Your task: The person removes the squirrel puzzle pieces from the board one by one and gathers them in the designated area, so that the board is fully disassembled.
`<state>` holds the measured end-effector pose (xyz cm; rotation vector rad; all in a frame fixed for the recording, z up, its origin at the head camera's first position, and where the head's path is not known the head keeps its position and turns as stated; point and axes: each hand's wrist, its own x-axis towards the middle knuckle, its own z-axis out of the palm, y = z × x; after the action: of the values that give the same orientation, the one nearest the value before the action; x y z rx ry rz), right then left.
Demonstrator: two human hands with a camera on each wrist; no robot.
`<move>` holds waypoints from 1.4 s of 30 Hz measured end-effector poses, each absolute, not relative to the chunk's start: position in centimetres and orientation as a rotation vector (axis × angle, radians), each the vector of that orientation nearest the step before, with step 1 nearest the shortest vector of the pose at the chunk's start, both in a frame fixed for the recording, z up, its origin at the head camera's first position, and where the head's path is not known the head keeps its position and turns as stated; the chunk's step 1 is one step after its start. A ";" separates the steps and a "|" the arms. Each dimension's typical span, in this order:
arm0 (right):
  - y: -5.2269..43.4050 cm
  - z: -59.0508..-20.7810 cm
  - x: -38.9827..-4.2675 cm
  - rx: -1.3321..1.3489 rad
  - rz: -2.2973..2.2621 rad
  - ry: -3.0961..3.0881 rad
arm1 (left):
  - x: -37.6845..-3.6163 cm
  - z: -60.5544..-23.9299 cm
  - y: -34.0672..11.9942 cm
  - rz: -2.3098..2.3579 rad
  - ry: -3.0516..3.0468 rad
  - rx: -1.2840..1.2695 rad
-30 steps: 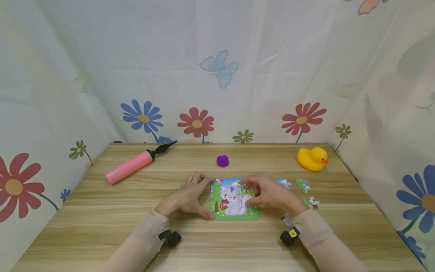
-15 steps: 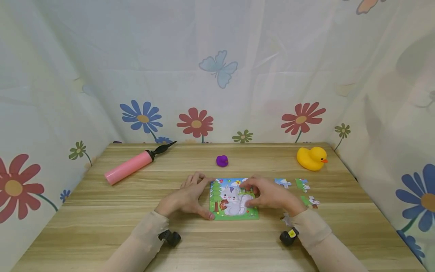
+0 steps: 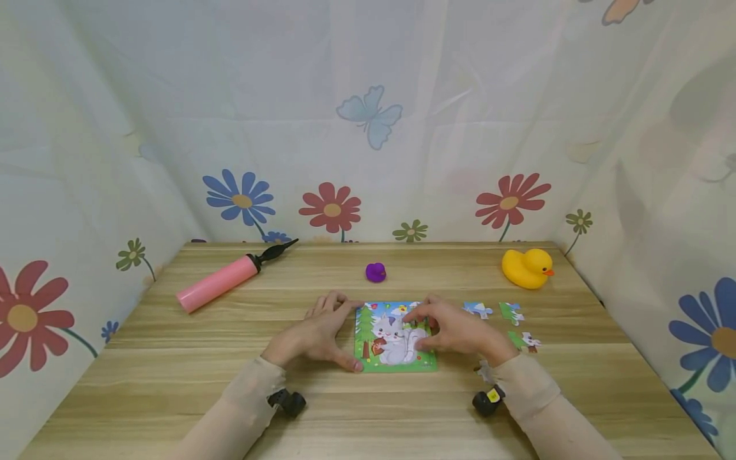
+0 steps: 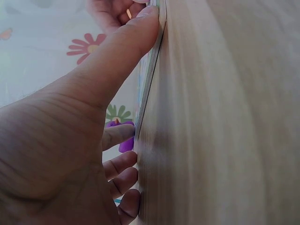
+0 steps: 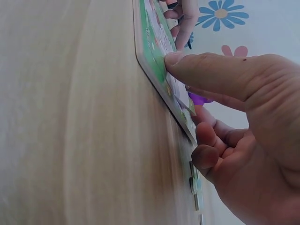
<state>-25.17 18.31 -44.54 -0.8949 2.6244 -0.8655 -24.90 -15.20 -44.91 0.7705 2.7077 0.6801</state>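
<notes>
A square jigsaw puzzle (image 3: pixel 379 368) with a grey squirrel picture lies on the table between both hands. My left hand (image 3: pixel 319 333) rests along its left side, thumb at the near corner and index finger at the far corner, fingers fairly straight. Over the right part of the picture, my right hand (image 3: pixel 462 331) pinches a puzzle piece (image 5: pixel 182 97) between thumb and forefinger. In the right wrist view that piece sits tilted, one edge raised off the board. Its remaining fingers curl in loosely. The far right corner of the puzzle is hidden behind the right hand.
Several loose puzzle pieces (image 3: pixel 510 313) lie right of the puzzle, one partly under the right wrist. A small purple duck (image 3: pixel 376 273) stands behind the puzzle, a yellow duck (image 3: pixel 526 269) at back right. A pink hand pump (image 3: pixel 218 283) lies at back left.
The right forefinger and thumb shift very slightly over the puzzle's right part. The left hand and the puzzle stay in place.
</notes>
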 end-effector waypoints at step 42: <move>20.2 -42.2 -25.5 -0.827 -1.019 2.735 | -25.0 -45.1 -15.2 0.659 2.716 0.778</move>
<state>-25.45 20.19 -42.17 -0.8268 2.7347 -1.0189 -24.97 -15.21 -45.06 0.7785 2.7156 0.6585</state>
